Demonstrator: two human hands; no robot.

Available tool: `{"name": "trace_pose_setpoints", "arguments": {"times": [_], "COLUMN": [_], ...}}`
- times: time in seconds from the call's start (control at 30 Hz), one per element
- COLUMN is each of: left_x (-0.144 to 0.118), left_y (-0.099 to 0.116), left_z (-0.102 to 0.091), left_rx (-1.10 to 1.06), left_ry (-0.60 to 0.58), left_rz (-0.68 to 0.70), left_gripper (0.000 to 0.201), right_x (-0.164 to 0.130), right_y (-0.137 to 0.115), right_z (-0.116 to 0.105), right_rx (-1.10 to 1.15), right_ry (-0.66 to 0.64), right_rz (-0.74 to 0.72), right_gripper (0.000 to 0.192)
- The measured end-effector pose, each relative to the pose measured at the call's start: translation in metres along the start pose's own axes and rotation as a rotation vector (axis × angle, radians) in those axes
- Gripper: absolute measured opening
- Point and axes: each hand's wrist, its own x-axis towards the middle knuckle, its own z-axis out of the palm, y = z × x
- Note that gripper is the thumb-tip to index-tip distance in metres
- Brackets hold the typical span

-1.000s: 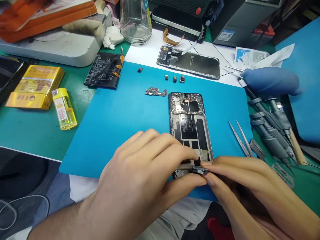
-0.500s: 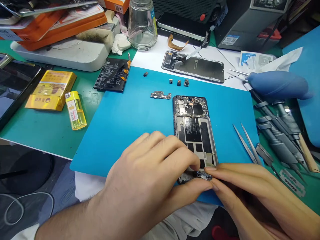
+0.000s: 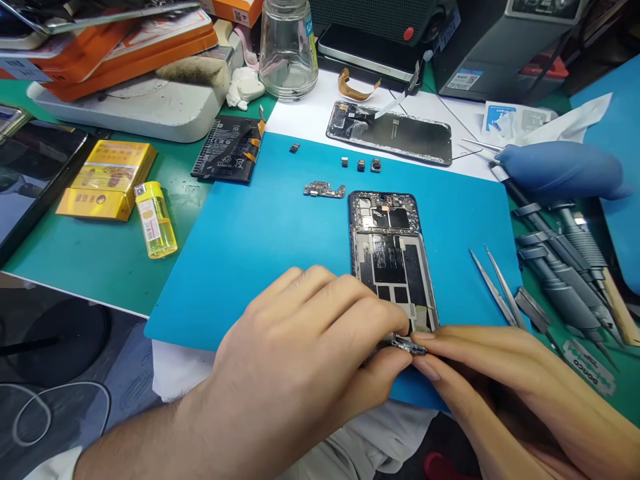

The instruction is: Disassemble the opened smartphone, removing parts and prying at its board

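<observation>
Between the fingertips of my left hand [image 3: 310, 333] and my right hand [image 3: 490, 373] is a small dark phone part [image 3: 409, 345] with a shiny metallic edge; its exact kind I cannot make out. My left hand pinches its left side, thumb below. On its right end close the thumb and fingertips of my right hand. Just beyond lies an opened phone frame [image 3: 394, 257], its circuit board showing at the far end and its near end hidden behind my fingers. A small circuit board [image 3: 324, 190] and several tiny camera modules [image 3: 375, 165] lie past the frame on the blue mat [image 3: 240, 260].
A phone battery [image 3: 230, 150] and a detached screen [image 3: 400, 133] lie at the back. Tweezers [image 3: 495, 287], screwdrivers [image 3: 555, 280], a razor blade [image 3: 590, 367] and a blue air blower [image 3: 560, 170] are on the right. A yellow lighter [image 3: 156, 220] and a glass jar [image 3: 289, 53] stand left and back.
My left thumb has drawn back slightly to the left along the small dark part, and less of the part shows. The whole view has shifted slightly; the other things stay put.
</observation>
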Motion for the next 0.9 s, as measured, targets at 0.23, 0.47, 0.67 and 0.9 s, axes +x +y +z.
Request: {"name": "trace_pose_setpoints", "arguments": {"times": [0.23, 0.47, 0.67, 0.9], "left_x": [-0.001, -0.002, -0.001, -0.003], "left_y": [0.0, 0.0, 0.0, 0.003], "left_z": [0.0, 0.0, -0.001, -0.01], "left_rx": [0.017, -0.016, -0.112, -0.281], "left_ry": [0.001, 0.014, 0.015, 0.005], "left_rz": [0.006, -0.019, -0.074, -0.12], "left_gripper": [0.01, 0.01, 0.008, 0.007], "right_x": [-0.002, -0.002, -0.005, -0.004], "right_y": [0.001, -0.003, -0.006, -0.006], "right_z": [-0.001, 0.003, 0.007, 0.006], "right_rx": [0.021, 0.0, 0.023, 0.038], "right_ry": [0.008, 0.044, 0.068, 0.065], "right_rz": [0.018, 0.051, 0.111, 0.173], "right_gripper": [0.016, 0.01, 0.008, 0.01]}}
